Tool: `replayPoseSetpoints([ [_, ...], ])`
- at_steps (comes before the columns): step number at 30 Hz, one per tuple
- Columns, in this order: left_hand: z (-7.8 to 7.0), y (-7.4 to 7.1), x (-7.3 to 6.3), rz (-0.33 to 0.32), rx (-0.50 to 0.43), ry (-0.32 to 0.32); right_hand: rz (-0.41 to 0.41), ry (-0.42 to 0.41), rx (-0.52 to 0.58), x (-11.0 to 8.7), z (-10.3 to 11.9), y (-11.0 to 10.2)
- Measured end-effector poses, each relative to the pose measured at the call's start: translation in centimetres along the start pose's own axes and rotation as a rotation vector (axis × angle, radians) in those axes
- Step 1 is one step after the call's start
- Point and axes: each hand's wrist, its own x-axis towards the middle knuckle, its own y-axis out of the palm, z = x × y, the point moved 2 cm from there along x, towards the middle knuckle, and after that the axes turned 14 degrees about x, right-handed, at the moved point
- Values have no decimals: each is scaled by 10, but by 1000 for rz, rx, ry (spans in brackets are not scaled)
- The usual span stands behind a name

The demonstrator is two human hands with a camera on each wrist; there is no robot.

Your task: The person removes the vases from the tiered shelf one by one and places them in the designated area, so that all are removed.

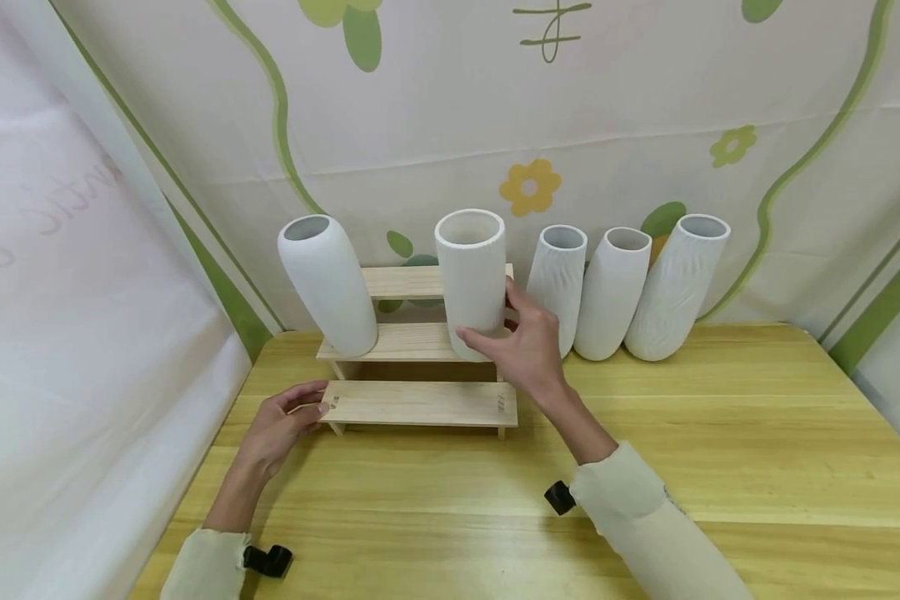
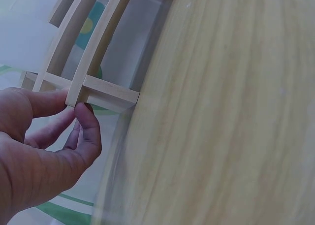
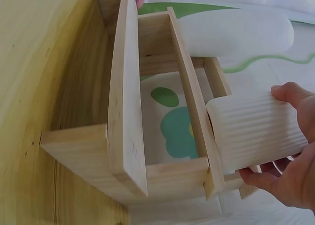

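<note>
A three-step wooden rack (image 1: 420, 403) stands on the table. My left hand (image 1: 279, 427) pinches the left end of its lowest step, thumb above and fingers below in the left wrist view. With my right hand (image 1: 528, 346) I grip a white ribbed vase (image 3: 256, 129) low on its body, thumb and fingers on opposite sides. This vase is upright over the right part of the middle step; whether its base bears fully on the board is hard to tell. Another white vase (image 1: 328, 287), smooth, stands at the left end of that same step.
To the right of the rack, three white vases stand in a row: a textured one (image 1: 558, 283), a smooth one (image 1: 612, 296) and a wavy-patterned one (image 1: 675, 292). Behind the wooden table (image 1: 645, 500) hangs a white cloth (image 1: 607, 108) with printed flowers.
</note>
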Motion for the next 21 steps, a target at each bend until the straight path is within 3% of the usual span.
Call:
replayPoseSetpoints([
  [21,-1,0,-1,-13,4,-8,-100,1,20,-26,8,-38],
])
